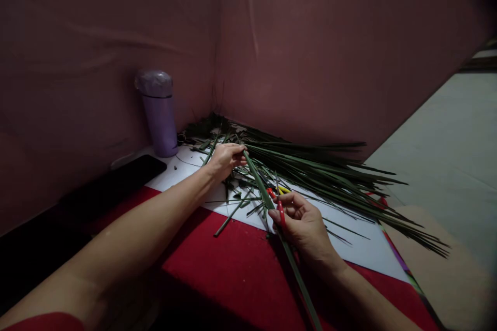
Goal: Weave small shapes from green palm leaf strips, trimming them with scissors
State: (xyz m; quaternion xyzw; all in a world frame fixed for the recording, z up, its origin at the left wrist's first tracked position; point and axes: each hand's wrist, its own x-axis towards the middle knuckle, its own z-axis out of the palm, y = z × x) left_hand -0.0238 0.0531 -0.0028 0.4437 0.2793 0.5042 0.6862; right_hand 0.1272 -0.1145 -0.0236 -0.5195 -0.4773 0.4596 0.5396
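A long green leaf strip (256, 177) runs slantwise between my hands and on down past the front edge. My left hand (228, 159) pinches its far end between thumb and fingers. Closed around red-handled scissors (281, 213), my right hand (305, 225) also has its thumb against the strip. The scissor blades point up and away from me. Behind my right hand lies a big bundle of long green leaves (322, 165), fanned out to the right. Short leaf offcuts (233, 214) are scattered under and in front of my left hand.
A purple tumbler (161, 121) with a plastic-wrapped top stands at the back left. Near it lies a dark phone-like slab (145, 169). Yellow handles (283, 190) show behind the scissors. White sheet (380, 253) covers part of the red surface (217, 269). Pink walls (310, 51) enclose the back.
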